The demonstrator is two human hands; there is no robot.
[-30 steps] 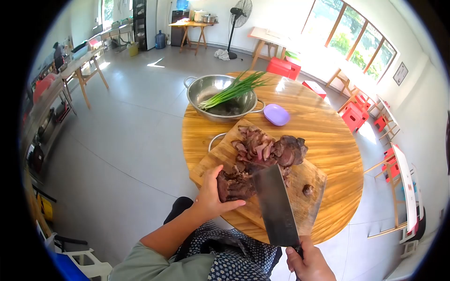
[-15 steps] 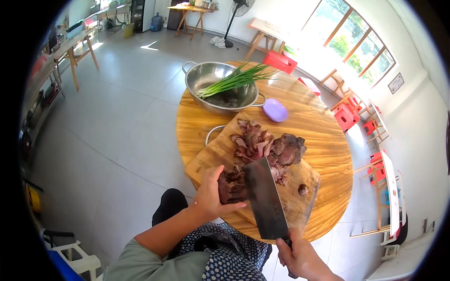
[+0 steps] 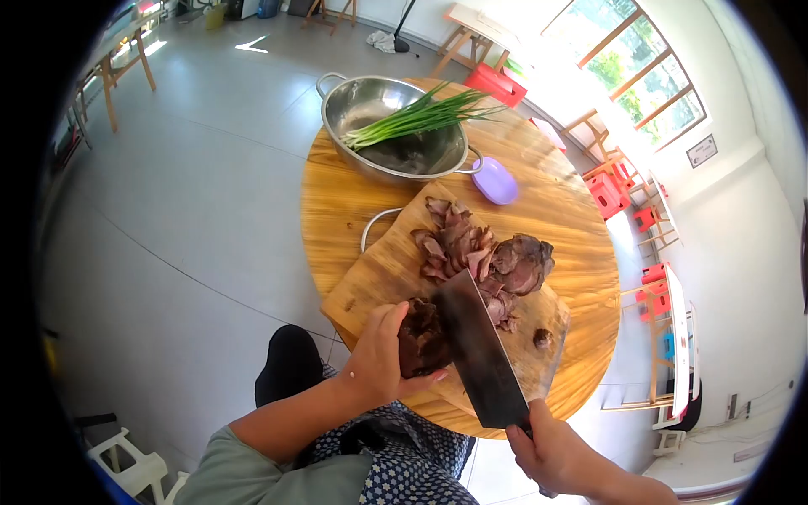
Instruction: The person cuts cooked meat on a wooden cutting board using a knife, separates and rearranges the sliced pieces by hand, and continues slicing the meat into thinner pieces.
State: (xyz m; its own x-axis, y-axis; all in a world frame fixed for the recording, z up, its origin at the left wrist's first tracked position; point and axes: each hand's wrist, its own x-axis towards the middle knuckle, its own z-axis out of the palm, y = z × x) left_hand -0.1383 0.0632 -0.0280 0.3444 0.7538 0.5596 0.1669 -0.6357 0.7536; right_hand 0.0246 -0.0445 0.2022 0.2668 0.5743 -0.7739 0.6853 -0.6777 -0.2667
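My left hand [image 3: 378, 354] grips a dark brown chunk of cooked meat [image 3: 421, 341] near the front of the wooden cutting board [image 3: 370, 278]. In my right hand [image 3: 547, 448] is a wide-bladed cleaver [image 3: 481, 353], its handle wrapped by my fingers. The blade stands beside the chunk's right end; whether its edge touches the meat is hidden. Beyond it lies a pile of thin meat slices [image 3: 459, 242]. A larger cut piece of meat [image 3: 522, 263] sits right of the pile, and a small scrap of meat [image 3: 543, 338] rests nearer the board's right edge.
The board lies on a round wooden table [image 3: 581, 278]. Behind it stand a two-handled steel basin [image 3: 345, 109] holding green scallions [image 3: 417, 119] and a small purple dish [image 3: 496, 181]. Red stools [image 3: 606, 194] and white-topped tables [image 3: 680, 337] line the right wall. A white plastic chair [image 3: 135, 463] is at lower left.
The view has tilted down and shifted slightly. The meat chunk has turned in my left hand, showing a darker side, while the cleaver stays beside it in my right hand.
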